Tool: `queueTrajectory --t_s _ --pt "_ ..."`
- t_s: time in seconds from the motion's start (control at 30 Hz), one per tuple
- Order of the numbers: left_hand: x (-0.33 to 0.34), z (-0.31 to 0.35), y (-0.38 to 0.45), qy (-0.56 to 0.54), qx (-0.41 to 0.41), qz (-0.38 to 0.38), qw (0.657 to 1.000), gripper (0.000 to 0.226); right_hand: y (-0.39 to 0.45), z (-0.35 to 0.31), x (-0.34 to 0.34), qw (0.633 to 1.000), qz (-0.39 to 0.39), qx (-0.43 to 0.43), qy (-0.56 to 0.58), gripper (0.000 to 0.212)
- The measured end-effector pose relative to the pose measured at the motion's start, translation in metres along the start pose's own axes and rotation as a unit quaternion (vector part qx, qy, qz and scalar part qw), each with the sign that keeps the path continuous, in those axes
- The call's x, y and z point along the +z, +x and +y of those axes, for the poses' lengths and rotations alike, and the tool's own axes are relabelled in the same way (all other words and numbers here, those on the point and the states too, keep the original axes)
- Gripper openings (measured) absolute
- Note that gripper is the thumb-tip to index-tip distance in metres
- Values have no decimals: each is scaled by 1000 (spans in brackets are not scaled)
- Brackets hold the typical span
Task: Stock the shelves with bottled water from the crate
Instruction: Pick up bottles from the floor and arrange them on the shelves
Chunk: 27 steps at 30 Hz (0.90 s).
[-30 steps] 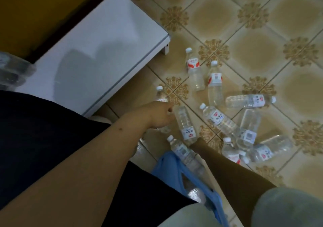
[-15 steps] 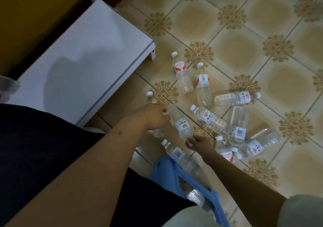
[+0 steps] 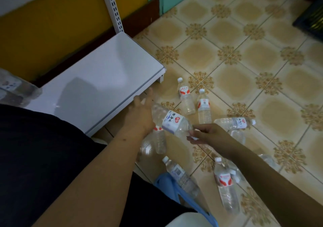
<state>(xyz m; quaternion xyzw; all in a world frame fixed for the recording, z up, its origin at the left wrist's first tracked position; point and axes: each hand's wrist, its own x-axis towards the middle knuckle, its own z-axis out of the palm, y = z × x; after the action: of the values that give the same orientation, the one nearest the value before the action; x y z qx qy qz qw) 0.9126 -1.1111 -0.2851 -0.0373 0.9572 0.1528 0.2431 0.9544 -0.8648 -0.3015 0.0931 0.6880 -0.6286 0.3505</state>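
A lifted water bottle (image 3: 172, 121) with a white and red label hangs tilted above the floor. My right hand (image 3: 205, 134) is shut on its cap end. My left hand (image 3: 142, 112) has its fingers spread and its palm against the bottle's base. Another bottle (image 3: 160, 140) shows just under that hand; I cannot tell whether the hand holds it. Several more bottles lie on the tiles, among them bottle (image 3: 186, 96), bottle (image 3: 204, 107) and bottle (image 3: 234, 122). A bottle (image 3: 181, 176) rests on the blue crate (image 3: 167, 186). The white bottom shelf (image 3: 90, 87) is to the left.
A few blurred bottles (image 3: 14, 90) sit at the shelf's far left. The perforated shelf upright (image 3: 113, 6) rises at the back against a yellow wall. A dark crate (image 3: 312, 17) stands at the top right. Bare patterned tiles (image 3: 244, 52) stretch beyond the bottles.
My right hand has raised a bottle off the floor by its cap end, up toward my left hand. My left hand has risen and spread its fingers. The view has tilted up.
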Motion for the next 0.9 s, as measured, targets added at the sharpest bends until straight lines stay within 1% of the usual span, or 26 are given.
queueTrajectory --t_s 0.07,0.13,0.17,0.23,0.3,0.37,0.43,0.5,0.57,0.67,0.73,0.8,0.83,0.87,0.9 --pt "-9 -13 -6 -8 0 23 1000 99 -5 -30 5 998 -40 -21 -39 21" --pt "-19 -24 -12 -47 -7 51 998 80 -7 -54 11 994 -53 -41 -89 24" --pt "-23 -28 -15 -75 -16 66 995 74 -8 -64 15 992 -43 -52 -111 22" --pt "-31 -32 -22 -128 -35 103 986 66 -8 -84 23 987 5 -87 -135 14" --pt "-40 -34 -30 -187 -52 147 970 61 -11 -103 33 983 67 -129 -109 10" --pt "-51 -34 -44 -234 -57 204 949 60 -14 -121 44 977 110 -177 -51 18" --pt "-67 -35 -58 -274 -49 265 923 60 -19 -140 58 973 113 -201 10 30" --pt "-86 -38 -72 -305 -41 316 897 64 -23 -159 76 973 78 -190 103 37" --pt "-111 -43 -85 -315 -41 361 877 70 -27 -178 98 968 21 -172 181 38" --pt "-149 -63 -113 -286 -42 413 863 80 -39 -208 137 957 -60 -196 205 40" --pt "-171 -84 -134 -268 -41 446 853 84 -49 -228 168 950 -94 -212 207 34" --pt "-187 -109 -153 -272 -60 455 846 91 -57 -243 201 948 -105 -221 202 29" --pt "-194 -122 -163 -288 -75 445 845 98 -60 -249 216 948 -105 -225 197 29" --pt "-199 -134 -172 -321 -88 427 841 108 -61 -254 229 949 -106 -229 190 28" --pt "-203 -147 -182 -377 -94 410 825 117 -63 -258 243 950 -112 -230 180 27"
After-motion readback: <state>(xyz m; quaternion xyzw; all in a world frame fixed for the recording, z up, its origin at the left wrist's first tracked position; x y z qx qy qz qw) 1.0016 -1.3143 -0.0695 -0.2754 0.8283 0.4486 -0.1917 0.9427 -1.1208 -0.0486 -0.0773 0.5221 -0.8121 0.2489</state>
